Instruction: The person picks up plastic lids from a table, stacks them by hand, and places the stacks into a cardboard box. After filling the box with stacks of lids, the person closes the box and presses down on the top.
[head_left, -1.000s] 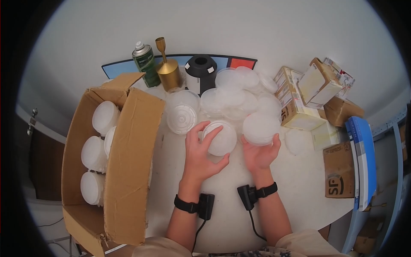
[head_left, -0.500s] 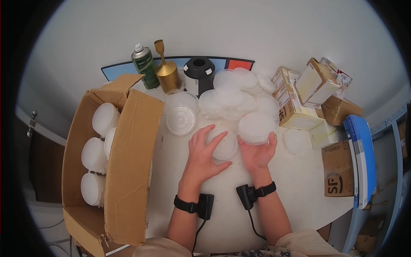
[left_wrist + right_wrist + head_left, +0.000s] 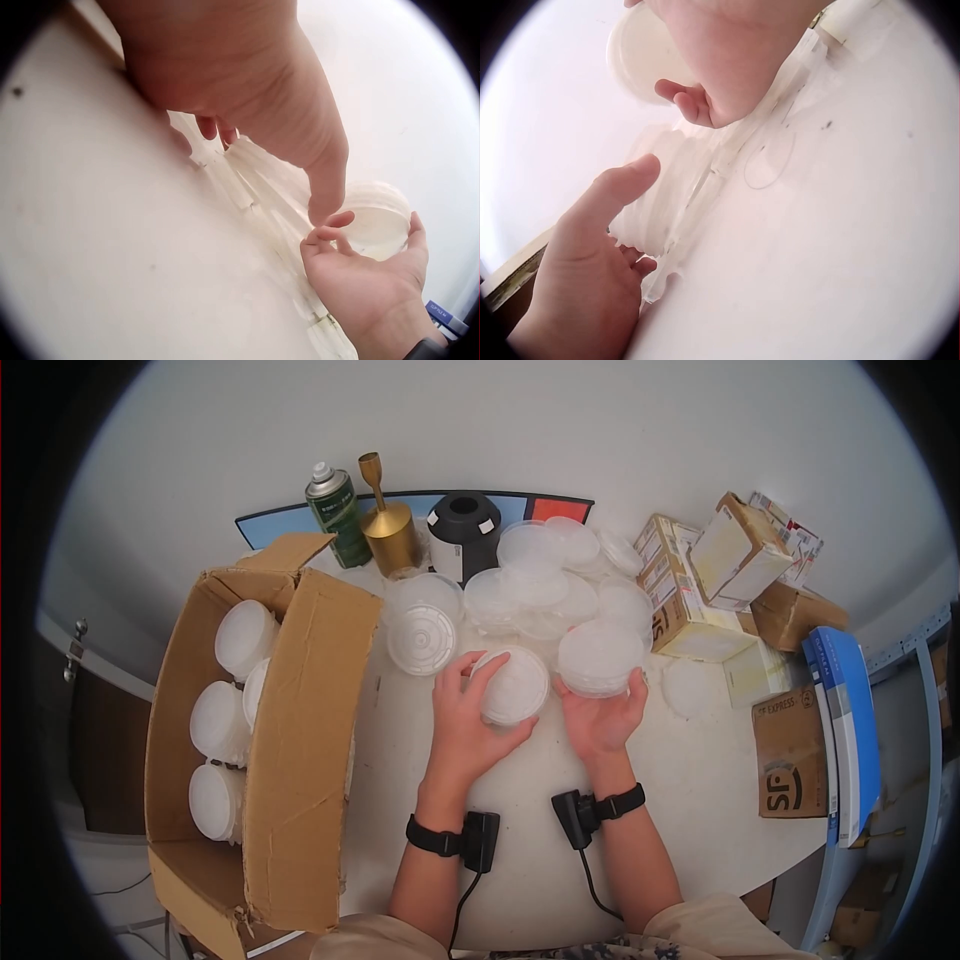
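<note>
In the head view my left hand (image 3: pixel 468 725) grips a stack of round translucent plastic lids (image 3: pixel 517 688), thumb at its near rim and fingers over its left side. The stack's ribbed side (image 3: pixel 660 195) shows in the right wrist view beside the thumb. My right hand (image 3: pixel 598 722) holds another stack of lids (image 3: pixel 602 652) from below, its thumb up along the right edge; in the left wrist view that hand (image 3: pixel 367 292) has its fingers bent under the pale stack (image 3: pixel 375 217). The fingers beneath it are mostly hidden from above.
A heap of loose lids (image 3: pixel 540 585) lies behind the hands, with a ringed lid (image 3: pixel 422 640) at its left. An open cardboard box (image 3: pixel 310 760) with white-lidded tubs (image 3: pixel 217 800) stands left. Small cartons (image 3: pixel 690 615) and blue folders (image 3: pixel 845 730) are at right. A spray can (image 3: pixel 335 515) stands behind.
The left hand's fingers and thumb were spread wider half a second ago and now close on its stack, which has moved slightly up and left. The right hand shifted slightly left earlier, then stays put.
</note>
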